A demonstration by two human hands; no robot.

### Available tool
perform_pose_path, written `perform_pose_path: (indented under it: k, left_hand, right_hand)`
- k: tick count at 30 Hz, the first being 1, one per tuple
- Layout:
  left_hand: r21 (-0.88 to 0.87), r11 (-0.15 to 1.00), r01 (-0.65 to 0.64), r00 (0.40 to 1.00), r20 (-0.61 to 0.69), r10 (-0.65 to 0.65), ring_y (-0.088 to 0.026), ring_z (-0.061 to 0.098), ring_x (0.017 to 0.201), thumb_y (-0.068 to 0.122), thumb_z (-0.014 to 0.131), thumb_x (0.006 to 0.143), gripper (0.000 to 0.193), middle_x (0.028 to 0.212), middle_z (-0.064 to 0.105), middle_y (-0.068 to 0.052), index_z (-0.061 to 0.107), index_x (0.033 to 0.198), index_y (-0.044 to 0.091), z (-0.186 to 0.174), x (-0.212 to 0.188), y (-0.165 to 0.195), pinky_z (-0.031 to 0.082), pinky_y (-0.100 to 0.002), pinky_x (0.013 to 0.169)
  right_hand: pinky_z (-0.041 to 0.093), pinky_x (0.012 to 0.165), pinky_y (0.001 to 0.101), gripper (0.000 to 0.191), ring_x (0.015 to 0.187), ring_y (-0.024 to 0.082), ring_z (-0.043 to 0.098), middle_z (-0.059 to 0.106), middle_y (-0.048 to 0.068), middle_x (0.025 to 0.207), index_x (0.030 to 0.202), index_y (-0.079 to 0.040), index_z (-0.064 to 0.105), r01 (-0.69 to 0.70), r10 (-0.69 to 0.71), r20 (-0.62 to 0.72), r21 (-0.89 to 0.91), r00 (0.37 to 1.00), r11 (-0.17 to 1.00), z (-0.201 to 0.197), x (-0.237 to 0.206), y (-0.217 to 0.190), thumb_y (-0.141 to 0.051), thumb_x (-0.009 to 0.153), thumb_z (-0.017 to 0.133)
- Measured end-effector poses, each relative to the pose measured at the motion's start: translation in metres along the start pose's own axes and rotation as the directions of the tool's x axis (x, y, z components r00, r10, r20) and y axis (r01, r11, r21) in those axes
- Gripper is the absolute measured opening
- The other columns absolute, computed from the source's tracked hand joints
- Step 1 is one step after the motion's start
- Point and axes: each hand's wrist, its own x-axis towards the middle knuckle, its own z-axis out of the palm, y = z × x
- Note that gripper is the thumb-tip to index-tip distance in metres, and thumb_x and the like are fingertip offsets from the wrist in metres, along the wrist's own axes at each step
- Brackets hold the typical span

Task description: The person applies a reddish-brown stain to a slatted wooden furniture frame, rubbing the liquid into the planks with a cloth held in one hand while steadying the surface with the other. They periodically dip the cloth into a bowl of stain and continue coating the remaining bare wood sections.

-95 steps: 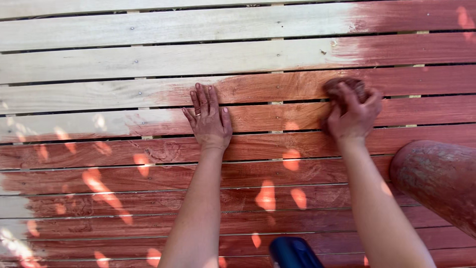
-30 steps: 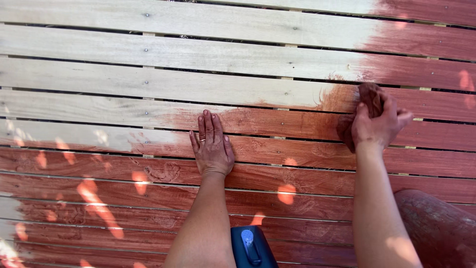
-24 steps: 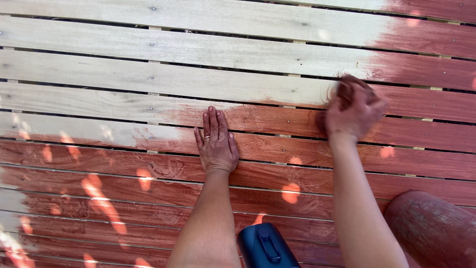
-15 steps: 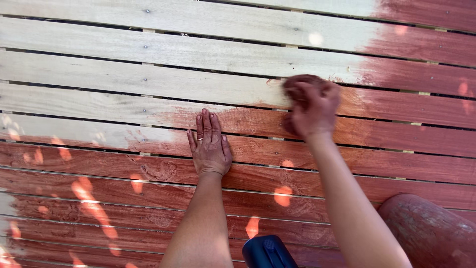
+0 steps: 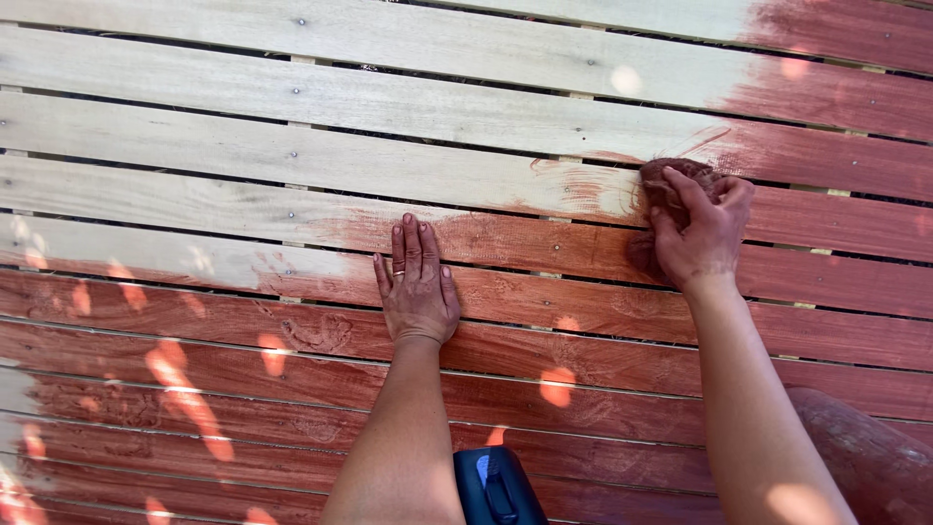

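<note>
Fingers (image 5: 702, 199) of right hand (image 5: 702, 238) pinch stained rag (image 5: 671, 180) on plank (image 5: 292, 165); left hand (image 5: 418, 292) flat, fingers together.

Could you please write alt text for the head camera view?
A right hand presses a stain-soaked rag against slatted wooden boards, partly stained red-brown. The left hand rests flat on a stained board.

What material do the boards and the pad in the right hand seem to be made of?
The boards look like sawn wood: grain, knots and screw heads show. Part is bare and pale, part carries a matte red-brown stain. The pad, gripped by the right hand, looks like a soft, fibrous wad, perhaps cloth or sponge, soaked in the same colour; its exact material is unclear.
</note>
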Motion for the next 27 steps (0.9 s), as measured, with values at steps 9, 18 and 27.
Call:
perform_pose_path:
  k: [9, 18, 27]
  left_hand:
    - [0.002, 1.0, -0.012, 1.0, -0.005, 0.012, -0.021, -0.01, 0.157, 0.036, 0.026, 0.099, 0.074, 0.171, -0.013, -0.002, -0.004, 0.163, 0.016, 0.004, 0.001, -0.001, -0.005, -0.049, 0.124]
    - [0.013, 1.0, -0.004, 1.0, 0.026, 0.003, -0.022, -0.01, 0.158, 0.036, 0.026, 0.1, 0.073, 0.172, -0.012, -0.003, -0.002, 0.164, 0.015, 0.003, -0.001, -0.002, -0.005, -0.051, 0.125]
    - [-0.026, 1.0, -0.003, 1.0, 0.012, 0.003, -0.021, -0.009, 0.158, 0.037, 0.029, 0.1, 0.074, 0.172, -0.012, -0.002, -0.002, 0.164, 0.016, 0.001, 0.0, 0.001, -0.004, -0.05, 0.125]
  right_hand:
    - [0.045, 0.105, 0.0532, 0.038, 0.124, 0.04, 0.045, 0.04, 0.018, 0.135, 0.128, -0.032, 0.067, -0.472, 0.466, -0.233, 0.036, 0.853, 0.881, 0.004, -0.007, -0.026, -0.02, 0.094, 0.077]
    - [0.053, 0.099, 0.0553, 0.057, 0.128, 0.042, 0.043, 0.039, 0.02, 0.139, 0.138, -0.044, 0.055, 0.121, -0.121, 0.011, 0.017, 0.993, 0.993, 0.096, 0.005, -0.2, -0.016, 0.092, 0.075]
    - [0.051, 0.109, 0.0469, 0.047, 0.133, 0.038, 0.047, 0.041, 0.015, 0.141, 0.131, -0.04, 0.067, -0.31, 0.312, -0.139, 0.039, 0.94, 0.95, -0.001, -0.025, -0.038, -0.013, 0.092, 0.076]
